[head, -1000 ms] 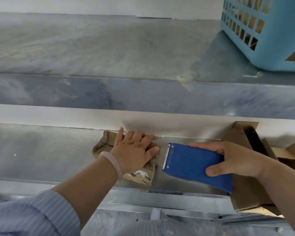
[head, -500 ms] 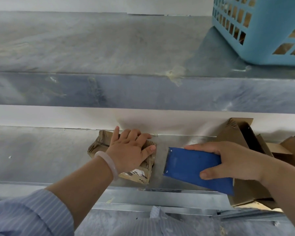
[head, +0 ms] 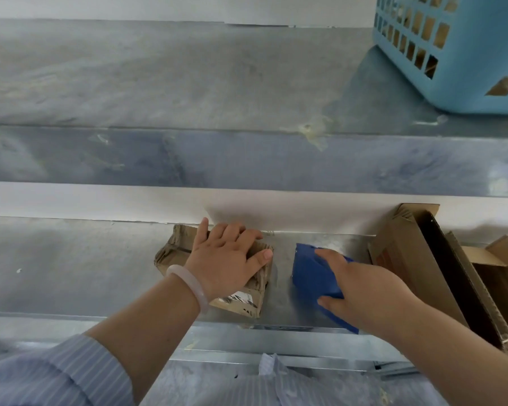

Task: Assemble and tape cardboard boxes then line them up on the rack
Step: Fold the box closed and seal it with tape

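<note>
At the near edge of the view, a pale blue striped sleeve [head: 56, 373] covers the left forearm, and a translucent white bangle [head: 188, 284] circles the wrist; just beyond it, the left hand [head: 226, 259] lies palm down on a small brown cardboard box [head: 173, 253], fingers spread nearly straight over its top and thumb along its right edge, so its grip is released, pressing rather than clenched; the box sits on the lower grey metal rack shelf [head: 71, 265], close to the front lip, with a printed label on its near face; just beside it on the right, across a strip of bare metal, the right hand [head: 364, 288] has its grip closed around a blue flat-sided tape dispenser [head: 308, 273], forefinger over the top and thumb underneath; the dispenser is blurred, and whether it touches the shelf I cannot tell; further right, flattened brown cardboard sheets [head: 408, 259] lean towards the white back wall [head: 100, 200]; above and beyond, the upper grey shelf [head: 188, 77] carries a light blue slotted plastic basket [head: 467, 68] at its far right, brown cardboard showing through the slots.
</note>
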`<action>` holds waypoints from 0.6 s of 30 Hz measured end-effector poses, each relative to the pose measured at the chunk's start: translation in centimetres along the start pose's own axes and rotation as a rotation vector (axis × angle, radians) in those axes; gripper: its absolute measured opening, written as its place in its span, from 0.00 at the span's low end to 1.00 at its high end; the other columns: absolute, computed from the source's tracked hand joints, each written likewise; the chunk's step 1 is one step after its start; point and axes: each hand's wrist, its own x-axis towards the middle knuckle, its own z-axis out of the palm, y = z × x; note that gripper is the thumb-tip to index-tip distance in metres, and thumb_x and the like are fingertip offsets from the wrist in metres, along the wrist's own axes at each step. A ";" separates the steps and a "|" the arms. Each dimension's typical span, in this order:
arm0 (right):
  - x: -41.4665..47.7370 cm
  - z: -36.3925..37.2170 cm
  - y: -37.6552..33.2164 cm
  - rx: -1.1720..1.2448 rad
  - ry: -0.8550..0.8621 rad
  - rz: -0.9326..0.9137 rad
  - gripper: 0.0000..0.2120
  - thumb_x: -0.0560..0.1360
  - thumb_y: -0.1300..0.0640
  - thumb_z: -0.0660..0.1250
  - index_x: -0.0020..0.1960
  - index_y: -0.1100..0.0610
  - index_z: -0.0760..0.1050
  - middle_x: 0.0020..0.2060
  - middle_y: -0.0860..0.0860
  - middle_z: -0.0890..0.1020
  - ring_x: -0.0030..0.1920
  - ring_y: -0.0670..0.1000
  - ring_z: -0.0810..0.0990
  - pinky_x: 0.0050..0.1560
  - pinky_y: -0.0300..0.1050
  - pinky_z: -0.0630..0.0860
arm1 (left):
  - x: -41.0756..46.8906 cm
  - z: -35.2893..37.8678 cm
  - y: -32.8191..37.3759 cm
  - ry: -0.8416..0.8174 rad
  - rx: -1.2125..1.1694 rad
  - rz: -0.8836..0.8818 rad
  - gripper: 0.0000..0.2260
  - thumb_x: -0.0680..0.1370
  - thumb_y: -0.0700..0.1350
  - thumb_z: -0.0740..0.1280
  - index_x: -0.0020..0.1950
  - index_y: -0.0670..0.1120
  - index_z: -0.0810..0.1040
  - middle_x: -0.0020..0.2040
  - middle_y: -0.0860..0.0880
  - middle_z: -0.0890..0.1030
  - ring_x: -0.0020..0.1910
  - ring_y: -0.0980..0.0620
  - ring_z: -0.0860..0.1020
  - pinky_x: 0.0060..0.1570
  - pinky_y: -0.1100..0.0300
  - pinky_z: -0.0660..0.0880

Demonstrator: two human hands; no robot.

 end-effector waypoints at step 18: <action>-0.5 7.5 1.4 -0.389 0.358 -0.184 0.44 0.63 0.64 0.69 0.77 0.52 0.62 0.42 0.59 0.80 0.45 0.63 0.79 0.62 0.62 0.73 | -0.3 -1.1 0.4 0.137 -0.452 -0.215 0.21 0.80 0.60 0.49 0.73 0.60 0.62 0.72 0.57 0.65 0.74 0.55 0.58 0.74 0.52 0.42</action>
